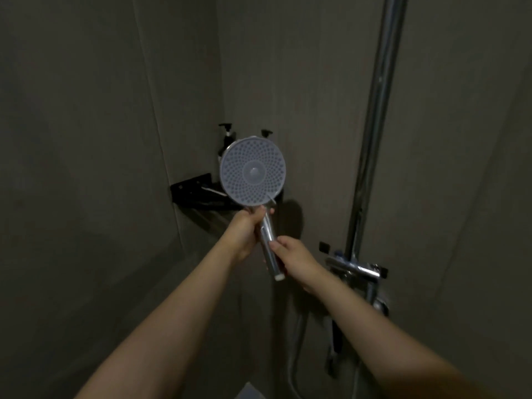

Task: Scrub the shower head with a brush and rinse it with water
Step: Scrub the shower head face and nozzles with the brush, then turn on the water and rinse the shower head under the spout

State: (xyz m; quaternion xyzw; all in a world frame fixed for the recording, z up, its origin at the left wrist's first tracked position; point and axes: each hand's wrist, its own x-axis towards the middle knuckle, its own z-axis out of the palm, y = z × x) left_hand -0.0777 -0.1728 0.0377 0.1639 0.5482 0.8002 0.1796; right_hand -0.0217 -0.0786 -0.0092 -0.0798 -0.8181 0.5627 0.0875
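Observation:
The shower head (252,170) is a round pale disc with rings of small nozzle holes, and it faces me at the centre of the head view. Its chrome handle (269,243) slants down to the right and ends in a white tip with no hose attached. My left hand (244,234) grips the handle just under the disc. My right hand (293,259) holds the lower part of the handle with thumb and fingers. No brush is in view.
A black corner shelf (191,187) behind the disc carries two dark pump bottles (227,136). On the right a chrome riser pipe (377,110) runs down to the mixer valve (355,267). A hose (295,349) hangs below. The grey walls are dim.

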